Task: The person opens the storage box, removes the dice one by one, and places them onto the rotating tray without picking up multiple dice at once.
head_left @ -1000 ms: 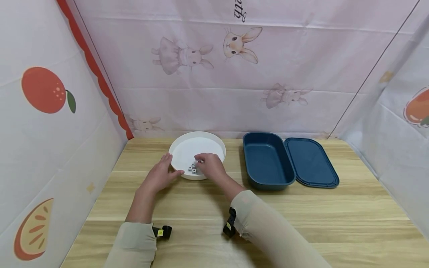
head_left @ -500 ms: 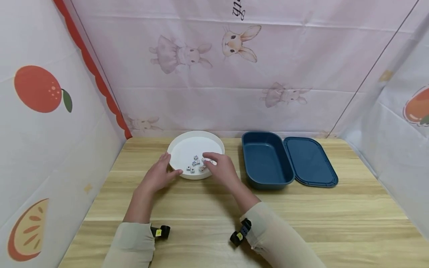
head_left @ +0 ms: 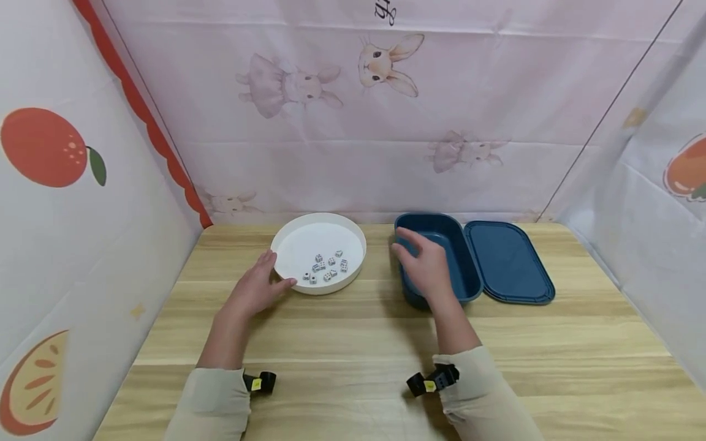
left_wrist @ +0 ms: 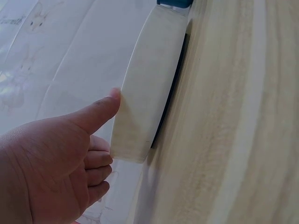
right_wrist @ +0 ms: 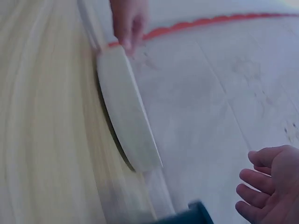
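In the head view my left hand (head_left: 254, 288) touches the left and front rim of a round white tray (head_left: 287, 237), thumb and fingers spread apart. The left wrist view shows the thumb (left_wrist: 105, 109) against the tray's rim. Several white dice with dark dots (head_left: 322, 266) lie inside, toward the tray's front and right. My right hand (head_left: 427, 266) hovers over the left side of a blue rectangular box (head_left: 473, 278), thumb and fingers parted, with nothing seen between them. It covers part of the box's inside. In the right wrist view its fingers (right_wrist: 254, 186) are loosely bent.
A flat blue lid (head_left: 510, 263) lies against the box's right side. The wooden tabletop (head_left: 331, 355) stretches in front of the containers. A pink cloth with printed rabbits (head_left: 309, 171) hangs behind, with printed white cloths at both sides.
My right hand has come out of the tray and moved right, over the blue box. More of the dice now show. My left hand stays at the tray's rim.
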A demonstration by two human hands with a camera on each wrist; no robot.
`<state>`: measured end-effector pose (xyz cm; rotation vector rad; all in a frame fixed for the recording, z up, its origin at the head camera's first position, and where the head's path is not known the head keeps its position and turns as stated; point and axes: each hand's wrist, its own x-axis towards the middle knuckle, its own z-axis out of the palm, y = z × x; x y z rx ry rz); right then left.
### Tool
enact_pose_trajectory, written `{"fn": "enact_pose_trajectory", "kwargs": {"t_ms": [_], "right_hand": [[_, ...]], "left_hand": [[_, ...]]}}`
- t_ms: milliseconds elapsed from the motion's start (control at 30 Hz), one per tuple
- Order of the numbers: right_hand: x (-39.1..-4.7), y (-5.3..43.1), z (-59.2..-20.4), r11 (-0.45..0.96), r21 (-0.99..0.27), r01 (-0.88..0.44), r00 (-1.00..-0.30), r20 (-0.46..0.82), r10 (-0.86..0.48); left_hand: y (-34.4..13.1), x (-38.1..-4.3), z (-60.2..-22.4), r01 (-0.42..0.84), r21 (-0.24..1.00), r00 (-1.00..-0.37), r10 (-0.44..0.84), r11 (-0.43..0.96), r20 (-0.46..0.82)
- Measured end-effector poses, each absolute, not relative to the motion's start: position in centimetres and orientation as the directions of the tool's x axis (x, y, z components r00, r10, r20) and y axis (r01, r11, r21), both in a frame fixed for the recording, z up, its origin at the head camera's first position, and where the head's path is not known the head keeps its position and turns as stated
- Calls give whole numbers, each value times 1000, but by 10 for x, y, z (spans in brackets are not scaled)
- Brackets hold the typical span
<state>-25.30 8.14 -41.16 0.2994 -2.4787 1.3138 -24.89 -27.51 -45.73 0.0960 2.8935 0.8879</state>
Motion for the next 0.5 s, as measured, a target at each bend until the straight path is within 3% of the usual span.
{"fn": "enact_pose_trajectory", "kwargs": {"t_ms": [200, 500], "right_hand": [[-237, 97, -417, 640, -739, -212, -968, 249, -34], [-228, 82, -415, 674, -680, -287, -953, 272, -131]], "left_hand": [[-284, -240, -456, 31, 553, -989, 106, 833, -105], [-295, -229, -444, 92, 552, -992, 122, 829, -19]]}}
